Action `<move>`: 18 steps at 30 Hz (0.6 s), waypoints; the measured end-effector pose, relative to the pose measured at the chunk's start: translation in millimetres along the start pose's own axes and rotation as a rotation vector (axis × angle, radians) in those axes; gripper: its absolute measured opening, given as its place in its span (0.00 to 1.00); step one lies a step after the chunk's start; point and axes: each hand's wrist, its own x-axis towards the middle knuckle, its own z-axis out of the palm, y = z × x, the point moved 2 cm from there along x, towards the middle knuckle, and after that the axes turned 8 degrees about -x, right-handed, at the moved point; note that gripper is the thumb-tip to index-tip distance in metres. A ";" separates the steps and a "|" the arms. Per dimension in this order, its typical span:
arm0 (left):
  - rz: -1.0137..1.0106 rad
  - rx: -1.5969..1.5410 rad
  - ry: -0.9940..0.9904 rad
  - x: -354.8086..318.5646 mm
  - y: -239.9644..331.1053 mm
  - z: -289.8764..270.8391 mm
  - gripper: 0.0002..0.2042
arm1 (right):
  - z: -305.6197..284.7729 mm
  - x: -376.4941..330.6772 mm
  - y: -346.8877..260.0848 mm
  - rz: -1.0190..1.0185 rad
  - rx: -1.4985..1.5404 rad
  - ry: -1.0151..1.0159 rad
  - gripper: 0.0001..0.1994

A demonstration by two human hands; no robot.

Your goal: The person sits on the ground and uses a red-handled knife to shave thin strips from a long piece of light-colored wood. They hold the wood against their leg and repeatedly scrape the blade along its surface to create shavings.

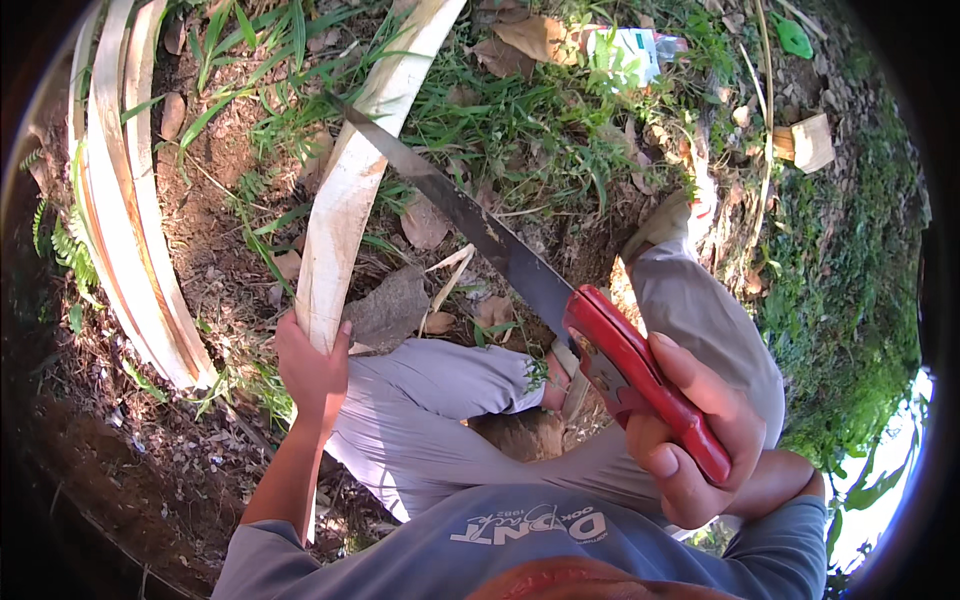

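Note:
My right hand (700, 440) is closed around the red handle of a long, dark, tapering blade (485, 230), raised at the lower right. I cannot tell whether its edge has teeth. The blade slants up and to the left, its tip over a pale wooden strip (345, 215); whether they touch is unclear. That strip runs from the top of the view down to my left hand (312, 365), which grips its lower end beside my knee.
Several split pale wooden lengths (125, 200) lie at the left. Stones, dry leaves and grass cover the ground around a grey flat piece (390, 305) near my left hand. A small wood block (812, 143) and litter (630, 52) lie at the far right.

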 end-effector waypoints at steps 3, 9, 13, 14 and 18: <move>0.125 0.033 0.072 -2.5 -13.6 5.5 0.33 | 4.2 5.1 -4.8 -0.086 -0.105 0.003 0.34; 0.116 0.032 0.068 -10.7 -4.5 1.1 0.34 | 12.1 -31.2 -15.2 -0.062 -0.201 0.041 0.31; 0.115 0.023 0.101 -16.7 -15.0 3.5 0.34 | 29.2 -49.4 -5.4 -0.114 -0.137 0.136 0.27; 0.103 0.018 0.107 -19.1 -17.3 5.4 0.34 | 32.3 -52.4 -1.6 -0.119 -0.133 0.158 0.26; 0.136 0.029 0.120 -22.2 -16.5 -0.3 0.32 | 40.7 -63.7 -5.7 -0.174 -0.211 0.185 0.25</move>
